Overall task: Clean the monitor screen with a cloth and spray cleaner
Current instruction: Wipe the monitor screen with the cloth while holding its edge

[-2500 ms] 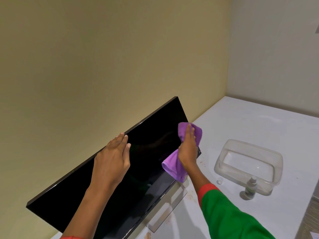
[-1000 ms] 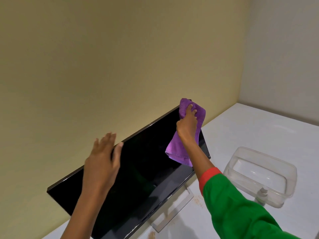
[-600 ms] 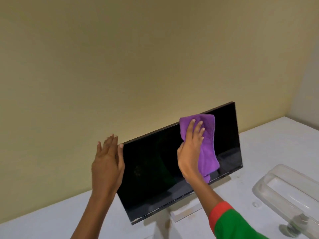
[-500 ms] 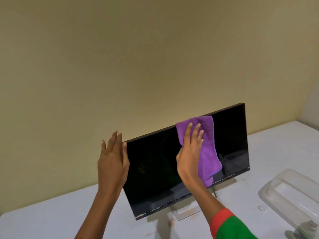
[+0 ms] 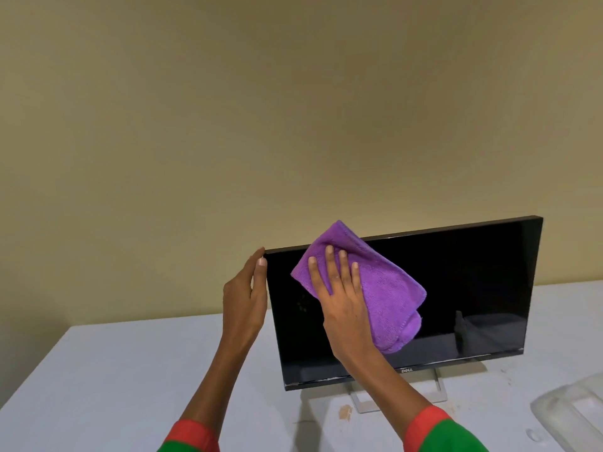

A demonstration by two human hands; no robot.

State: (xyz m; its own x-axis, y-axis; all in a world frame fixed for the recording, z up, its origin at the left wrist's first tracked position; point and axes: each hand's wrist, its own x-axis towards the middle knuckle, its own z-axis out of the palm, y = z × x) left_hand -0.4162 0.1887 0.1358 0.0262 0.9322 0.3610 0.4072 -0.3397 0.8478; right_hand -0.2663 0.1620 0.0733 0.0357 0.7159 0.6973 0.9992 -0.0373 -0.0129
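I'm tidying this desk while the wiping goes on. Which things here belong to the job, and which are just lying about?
In use: monitor, purple cloth, right hand pressing it, left hand steadying the edge.
Lying about: clear plastic container. No spray cleaner in view.

Our left hand (image 5: 244,298) stands upright on edge, fingers straight and together, thumb tip at the monitor's (image 5: 473,288) upper left corner, palm along its side. Our right hand (image 5: 342,298) lies flat with fingers spread, pressing the cloth (image 5: 388,295) against the screen. Both forearms reach up and forward, bare to the red-cuffed green sleeves (image 5: 437,432).
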